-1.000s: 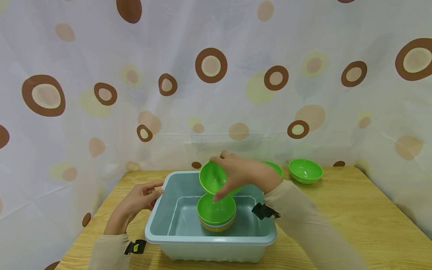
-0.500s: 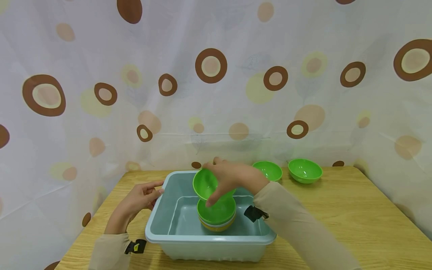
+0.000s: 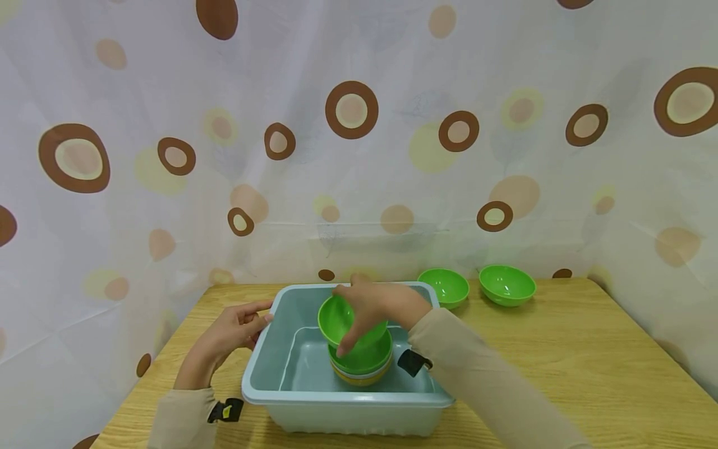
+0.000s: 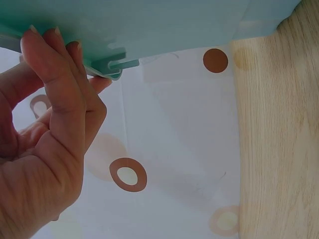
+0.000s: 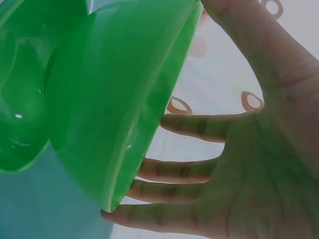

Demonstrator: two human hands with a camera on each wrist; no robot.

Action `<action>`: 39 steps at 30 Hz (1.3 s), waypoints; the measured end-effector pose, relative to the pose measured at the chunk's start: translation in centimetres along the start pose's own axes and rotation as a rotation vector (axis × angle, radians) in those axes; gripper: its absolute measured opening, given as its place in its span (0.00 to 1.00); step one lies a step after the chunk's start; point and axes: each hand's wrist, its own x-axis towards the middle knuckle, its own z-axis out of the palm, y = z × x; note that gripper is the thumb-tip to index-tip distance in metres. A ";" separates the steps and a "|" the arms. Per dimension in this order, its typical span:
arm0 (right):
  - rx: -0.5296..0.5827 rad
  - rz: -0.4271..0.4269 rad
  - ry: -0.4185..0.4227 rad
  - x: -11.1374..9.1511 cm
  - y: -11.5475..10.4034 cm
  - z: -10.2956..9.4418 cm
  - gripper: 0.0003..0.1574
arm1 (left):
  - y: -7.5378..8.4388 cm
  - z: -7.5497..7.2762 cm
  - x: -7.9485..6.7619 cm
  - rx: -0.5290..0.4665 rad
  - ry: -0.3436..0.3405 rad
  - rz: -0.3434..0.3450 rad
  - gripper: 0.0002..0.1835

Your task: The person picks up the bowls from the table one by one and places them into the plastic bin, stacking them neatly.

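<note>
My right hand (image 3: pixel 377 305) holds a green bowl (image 3: pixel 335 319) by its rim, fingers spread along one side and thumb at the other. This bowl is tilted and touches the stack beneath it. The stack stands inside the light blue plastic basin (image 3: pixel 350 397), with a green bowl (image 3: pixel 373 358) on top and pale and yellow bowls (image 3: pixel 361 380) below. In the right wrist view the held bowl's outer wall (image 5: pixel 104 94) shows against the lower green bowl (image 5: pixel 20 104). My left hand (image 3: pixel 234 329) grips the basin's left rim, with fingers against the outer wall (image 4: pixel 164 25).
Two more green bowls, one nearer (image 3: pixel 445 288) and one farther right (image 3: pixel 507 285), stand on the wooden table (image 3: pixel 583 349) behind and right of the basin. A patterned curtain (image 3: pixel 359 174) hangs along the table's back edge.
My right hand has moved left and down with the green bowl, from above the stack onto it. One rear bowl is less covered by my arm. The left hand has stayed still.
</note>
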 end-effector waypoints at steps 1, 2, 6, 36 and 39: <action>0.001 0.007 -0.010 0.1 0.0 0.2 0.68 | 0.0 0.0 0.0 0.002 0.001 0.000 0.31; 0.003 0.012 -0.019 0.2 -0.1 0.3 0.68 | 0.0 0.0 0.0 0.004 0.003 0.001 0.32; 0.011 0.025 -0.060 0.5 -0.2 0.7 0.69 | 0.0 0.0 0.0 0.008 0.002 0.005 0.32; -0.093 0.133 -0.175 1.5 -0.1 2.4 0.69 | 0.2 0.2 0.0 0.019 0.008 0.000 0.31; -0.095 0.137 -0.190 1.7 0.0 2.6 0.68 | 0.1 0.2 0.0 0.024 0.007 -0.003 0.32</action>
